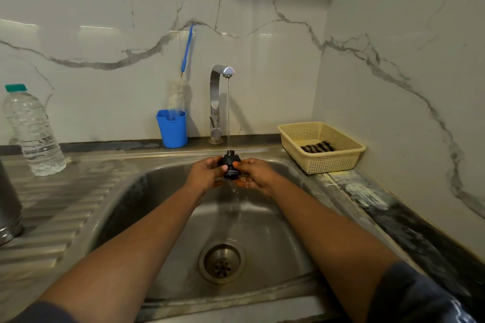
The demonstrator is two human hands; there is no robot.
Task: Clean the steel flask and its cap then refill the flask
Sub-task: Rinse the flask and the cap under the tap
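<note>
Cap pinched by left hand and right hand under running tap; flask cut off left.

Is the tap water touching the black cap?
Touching. The head view shows the water stream running from the tap onto the top of the black cap, spilling off below.

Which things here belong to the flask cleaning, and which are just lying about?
In the job: cap, held by left hand and right hand under the running tap; flask; sink; brush; probably the bottle, for refilling.
Lying about: blue cup, basket, cloth.
</note>
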